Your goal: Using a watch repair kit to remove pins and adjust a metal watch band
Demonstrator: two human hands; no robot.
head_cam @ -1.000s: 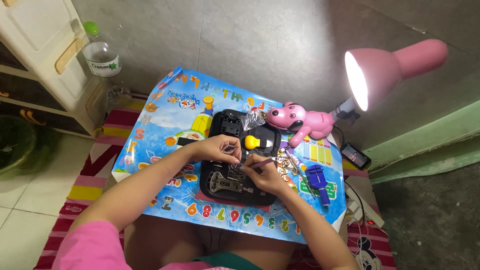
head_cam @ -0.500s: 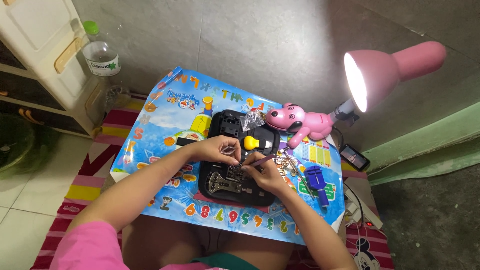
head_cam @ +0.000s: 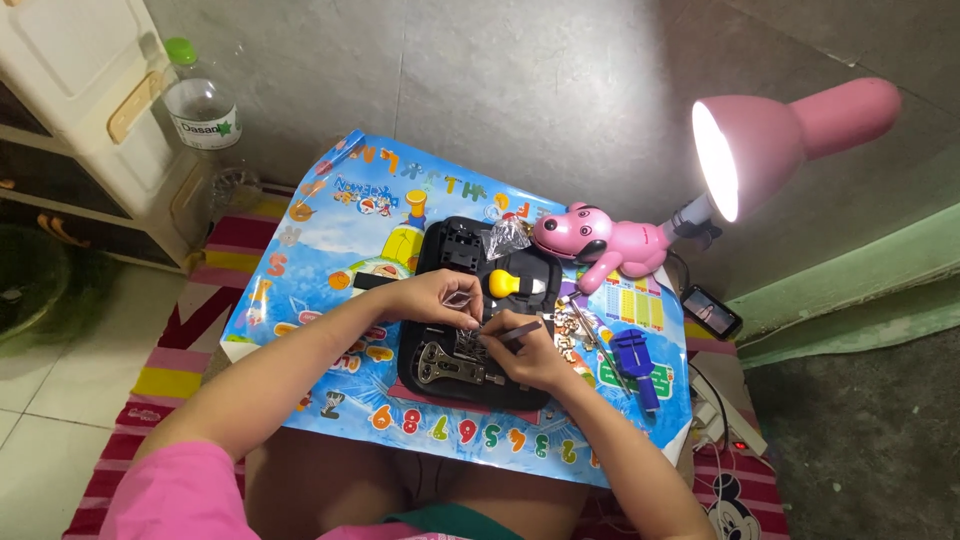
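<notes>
My left hand [head_cam: 435, 298] pinches a small silvery metal piece over the open black tool case [head_cam: 445, 250]. Just to its right, my right hand [head_cam: 520, 350] grips a thin dark tool [head_cam: 522, 332] whose tip points left toward that piece. Both hands hover close together above the case's middle. Inside the case lie a yellow bulb-shaped blower [head_cam: 508, 283] and a silver metal wrench-like tool [head_cam: 445, 365]. A crumpled clear plastic bag [head_cam: 505, 238] rests at the case's far edge.
The case sits on a colourful low table [head_cam: 320, 230] printed with letters and digits. A blue tool [head_cam: 635, 360] lies at the right. A pink dog-shaped lamp [head_cam: 600, 238] shines from the right, with a phone [head_cam: 710, 312] beside it. A plastic bottle [head_cam: 200, 100] and cabinet [head_cam: 70, 90] stand at left.
Both hands stay close together over the case with only slight finger movement. The view has shifted a little.
</notes>
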